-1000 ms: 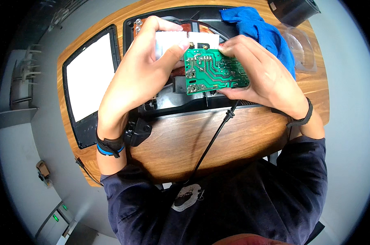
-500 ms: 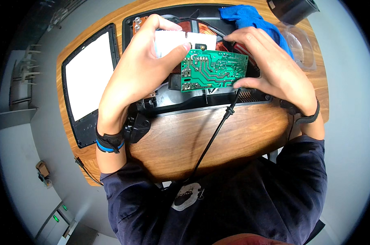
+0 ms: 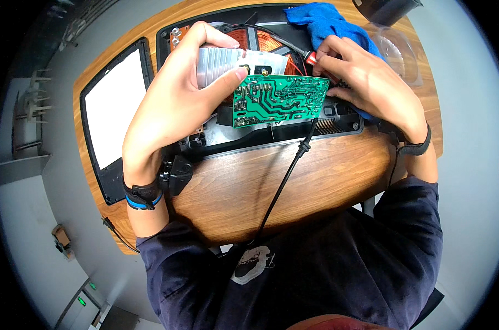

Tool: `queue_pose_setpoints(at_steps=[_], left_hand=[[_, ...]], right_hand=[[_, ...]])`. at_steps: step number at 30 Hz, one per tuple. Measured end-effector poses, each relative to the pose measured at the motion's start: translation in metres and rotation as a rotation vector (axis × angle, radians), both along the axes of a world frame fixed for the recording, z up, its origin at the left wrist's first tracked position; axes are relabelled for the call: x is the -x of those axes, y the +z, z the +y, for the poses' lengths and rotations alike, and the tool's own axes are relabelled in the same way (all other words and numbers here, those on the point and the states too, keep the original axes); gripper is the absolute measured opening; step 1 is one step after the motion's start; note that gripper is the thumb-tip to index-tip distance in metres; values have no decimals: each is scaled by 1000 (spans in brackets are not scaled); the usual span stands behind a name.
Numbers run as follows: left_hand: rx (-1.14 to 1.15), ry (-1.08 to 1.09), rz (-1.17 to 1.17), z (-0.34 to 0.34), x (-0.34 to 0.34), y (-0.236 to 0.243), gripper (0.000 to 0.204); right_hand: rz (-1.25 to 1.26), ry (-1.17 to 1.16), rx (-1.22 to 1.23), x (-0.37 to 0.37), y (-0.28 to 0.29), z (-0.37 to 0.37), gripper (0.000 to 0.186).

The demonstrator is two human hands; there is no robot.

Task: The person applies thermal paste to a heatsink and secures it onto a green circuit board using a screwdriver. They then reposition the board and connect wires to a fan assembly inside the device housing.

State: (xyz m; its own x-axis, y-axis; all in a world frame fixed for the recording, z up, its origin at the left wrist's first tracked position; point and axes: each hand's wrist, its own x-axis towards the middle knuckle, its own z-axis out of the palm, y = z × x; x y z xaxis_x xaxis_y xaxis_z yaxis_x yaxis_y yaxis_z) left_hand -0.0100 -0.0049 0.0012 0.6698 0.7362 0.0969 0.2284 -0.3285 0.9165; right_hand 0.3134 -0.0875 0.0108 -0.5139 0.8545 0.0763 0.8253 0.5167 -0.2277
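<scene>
One green circuit board [image 3: 279, 100], upper centre of frame: likely stiff, fragile; take edges or finned heatsink [image 3: 219, 61]. Left hand [image 3: 175, 93] clamps heatsink; right hand [image 3: 365, 82] at red handle [image 3: 311, 58], can't tell if gripping.

The brown wooden table [image 3: 233, 190] in front of me has lots of stuff on it.
It has curvy edges and dark stripes in the wood. Along the left edge I have a flat black panel [image 3: 117, 104] with a big white middle. A big black case [image 3: 233, 144] sits open on the far side, across the middle. Near the right edge, close to the far right corner, is a clear plastic tub [image 3: 399, 55]. Next to it a blue cloth [image 3: 331, 25] lies bunched over the right end of the case; I can't tell how much touches the table. At the near left edge lies a black plug [image 3: 108, 223] with its cord. Striped wood shows between the case and my near edge.
</scene>
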Motion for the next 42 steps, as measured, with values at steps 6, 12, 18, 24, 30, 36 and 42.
queue_pose_setpoints(at_steps=[6,12,18,24,30,36,42], left_hand=[[13,-13,-22,0,-1,0,30],[33,-24,-59,-4,-4,-3,31],[-23,13,22,-10,-6,1,32],[-81,26,125,-13,-3,3,33],[-57,-5,83,-8,-4,-5,32],[-62,26,77,-2,-7,-9,28],[-16,52,22,9,-7,-29,26]], right_hand=[[20,35,-116,11,6,-1,42],[338,83,-85,40,20,2,33],[409,168,-143,63,15,16,20],[450,199,-159,71,10,26,16],[451,223,-140,70,7,30,15],[425,242,-149,70,3,39,17],[336,207,-225,63,4,47,17]])
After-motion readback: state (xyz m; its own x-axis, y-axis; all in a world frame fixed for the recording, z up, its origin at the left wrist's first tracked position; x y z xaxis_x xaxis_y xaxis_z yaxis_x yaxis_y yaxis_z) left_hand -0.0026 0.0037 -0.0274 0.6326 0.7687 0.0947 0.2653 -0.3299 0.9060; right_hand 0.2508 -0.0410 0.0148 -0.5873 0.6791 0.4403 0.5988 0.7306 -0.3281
